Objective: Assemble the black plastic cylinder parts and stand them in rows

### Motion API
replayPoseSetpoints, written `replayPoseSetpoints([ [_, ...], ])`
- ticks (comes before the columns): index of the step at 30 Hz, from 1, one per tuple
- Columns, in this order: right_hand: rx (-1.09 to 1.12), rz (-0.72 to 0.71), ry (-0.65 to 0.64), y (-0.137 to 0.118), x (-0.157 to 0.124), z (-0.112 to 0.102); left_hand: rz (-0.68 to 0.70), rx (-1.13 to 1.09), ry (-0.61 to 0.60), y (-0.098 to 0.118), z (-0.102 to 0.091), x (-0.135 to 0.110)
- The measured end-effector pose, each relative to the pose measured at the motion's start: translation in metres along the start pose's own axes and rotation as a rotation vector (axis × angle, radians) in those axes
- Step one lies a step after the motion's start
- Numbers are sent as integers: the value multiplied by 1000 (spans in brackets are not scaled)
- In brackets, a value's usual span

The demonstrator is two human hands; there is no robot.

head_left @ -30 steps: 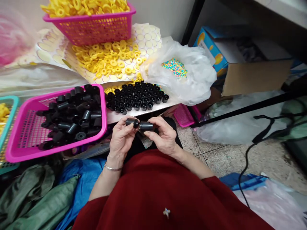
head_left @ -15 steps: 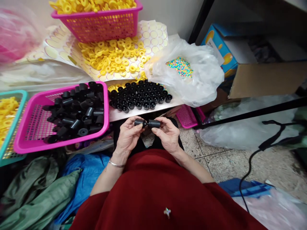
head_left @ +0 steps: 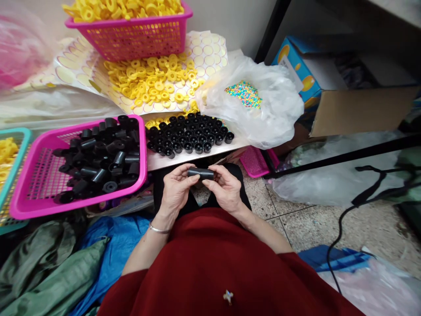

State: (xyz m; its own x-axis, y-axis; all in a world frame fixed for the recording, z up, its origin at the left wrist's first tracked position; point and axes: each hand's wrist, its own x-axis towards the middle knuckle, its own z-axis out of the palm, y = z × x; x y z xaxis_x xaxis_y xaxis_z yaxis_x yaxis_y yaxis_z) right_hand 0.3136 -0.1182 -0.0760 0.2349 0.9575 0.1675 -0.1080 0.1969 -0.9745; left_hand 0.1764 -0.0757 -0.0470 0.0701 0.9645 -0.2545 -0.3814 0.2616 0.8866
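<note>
Cylinders of black plastic [head_left: 200, 174], two of them, lie end to end in a nearly level line between your hands, to the right of the wide pink basket [head_left: 143, 151] heaped with similar black parts [head_left: 98, 173]. Your left hand [head_left: 177, 186] pinches the left cylinder, thumb on its near side and fingers curled behind. Your right hand [head_left: 225, 186] clamps the right one likewise, its thumb pointing toward the join. Your forearms reach forward and slant inward, a bracelet [head_left: 159, 229] on the left wrist. Upright black cups [head_left: 194, 136] stand just right of the basket; yellow ring pieces [head_left: 154, 81] lie beyond it, and multicoloured pellets [head_left: 245, 94] sit in a plastic bag [head_left: 278, 112] well to its right.
</note>
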Motion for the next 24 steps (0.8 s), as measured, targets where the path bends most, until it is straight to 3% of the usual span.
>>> replayPoseSetpoints([
  [6,-184,-59,6,13,4,3,212,424,-15,-15,3,-6],
  [8,-286,-151,-16,17,8,1,211,460,0,-22,5,-5],
  [11,-454,-282,-147,24,12,-6,171,459,30,-32,2,6],
  [13,-558,-303,-188,30,16,-11,236,500,123,-36,-7,18],
  [16,-665,-263,-81,42,25,-18,451,676,347,-39,-29,40],
  [18,-745,-261,-13,50,34,-21,567,799,418,-41,-44,53],
  [22,-970,-348,37,64,55,-19,646,926,355,-51,-58,71],
  [24,-1060,-409,149,71,64,-14,676,972,363,-57,-60,76],
])
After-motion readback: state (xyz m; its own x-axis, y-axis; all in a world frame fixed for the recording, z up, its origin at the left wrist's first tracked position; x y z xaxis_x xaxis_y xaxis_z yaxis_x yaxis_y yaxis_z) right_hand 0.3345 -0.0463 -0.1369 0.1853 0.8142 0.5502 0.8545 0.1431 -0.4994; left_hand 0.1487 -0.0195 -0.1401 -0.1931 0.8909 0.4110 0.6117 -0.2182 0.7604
